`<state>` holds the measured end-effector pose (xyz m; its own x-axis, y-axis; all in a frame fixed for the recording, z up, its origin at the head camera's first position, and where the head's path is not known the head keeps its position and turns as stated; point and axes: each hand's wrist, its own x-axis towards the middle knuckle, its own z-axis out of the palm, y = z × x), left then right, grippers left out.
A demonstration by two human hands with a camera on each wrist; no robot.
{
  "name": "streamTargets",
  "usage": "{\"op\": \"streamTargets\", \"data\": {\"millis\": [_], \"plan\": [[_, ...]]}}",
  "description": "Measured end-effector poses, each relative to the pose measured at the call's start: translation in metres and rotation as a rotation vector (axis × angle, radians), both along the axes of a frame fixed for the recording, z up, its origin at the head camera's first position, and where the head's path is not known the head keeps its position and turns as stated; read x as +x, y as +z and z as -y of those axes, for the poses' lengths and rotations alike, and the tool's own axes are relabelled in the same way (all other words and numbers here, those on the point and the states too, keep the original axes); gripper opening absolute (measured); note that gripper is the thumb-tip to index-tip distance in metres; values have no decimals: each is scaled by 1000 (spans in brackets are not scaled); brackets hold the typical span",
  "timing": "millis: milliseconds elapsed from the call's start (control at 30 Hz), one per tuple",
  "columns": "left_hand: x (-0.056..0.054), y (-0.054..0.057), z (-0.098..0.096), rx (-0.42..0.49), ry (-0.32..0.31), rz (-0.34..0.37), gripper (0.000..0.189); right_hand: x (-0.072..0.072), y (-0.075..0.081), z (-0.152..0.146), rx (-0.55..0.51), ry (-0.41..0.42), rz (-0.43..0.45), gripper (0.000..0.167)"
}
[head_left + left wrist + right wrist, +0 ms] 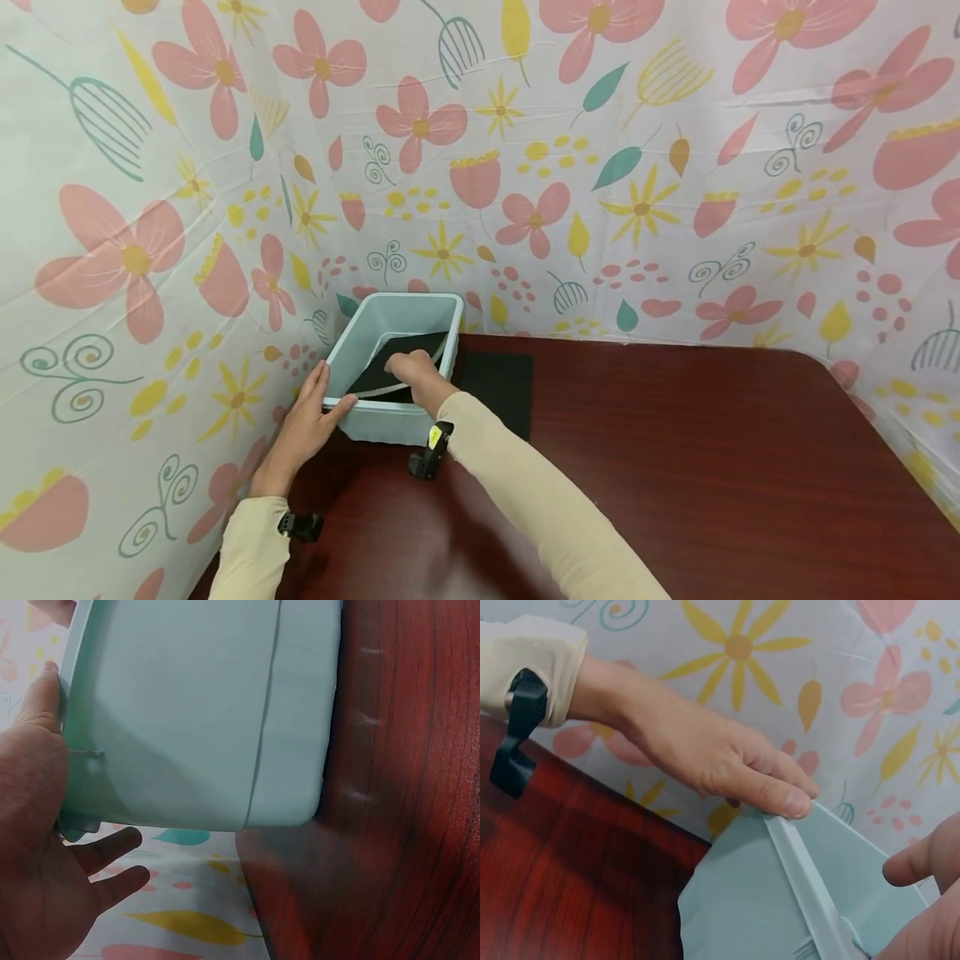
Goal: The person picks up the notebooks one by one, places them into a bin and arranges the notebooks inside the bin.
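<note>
A pale blue plastic bin (393,425) stands at the table's back left. A flat black piece (408,346) with a light grey strip (378,390) along it lies inside. My left hand (303,429) holds the bin's near left corner, its thumb on the front rim and its fingers along the left side. Two of its fingers (124,883) stick out past the bin in the left wrist view. My right hand (420,375) reaches over the front rim into the bin, above the black piece. Its fingertips are hidden, so I cannot tell whether it grips anything.
A black mat (506,387) lies beside and partly behind the bin on the dark reddish wooden table (675,467). Flower-printed cloth (540,150) hangs close along the table's back and left side. Each wrist wears a small black camera (300,527).
</note>
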<state>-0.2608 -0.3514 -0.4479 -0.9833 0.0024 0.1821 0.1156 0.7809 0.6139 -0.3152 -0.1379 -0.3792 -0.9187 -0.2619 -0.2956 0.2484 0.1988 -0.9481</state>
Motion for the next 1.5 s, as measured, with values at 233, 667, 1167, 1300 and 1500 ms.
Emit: {"op": "streamTargets", "data": {"millis": [233,667,1167,1300,1500], "plan": [[-3,0,-4,6,0,21,92,-10,-1,-6,-155,3,164,66],[-4,-3,-6,11,12,42,93,-18,-5,-10,-233,-36,273,74],[-4,-4,-1,8,0,28,94,5,22,-28,-189,82,55,57],[-3,-3,1,5,8,27,93,12,36,-49,-232,175,36,47],[2,0,1,11,13,42,94,24,47,-95,-267,234,-16,47]]}}
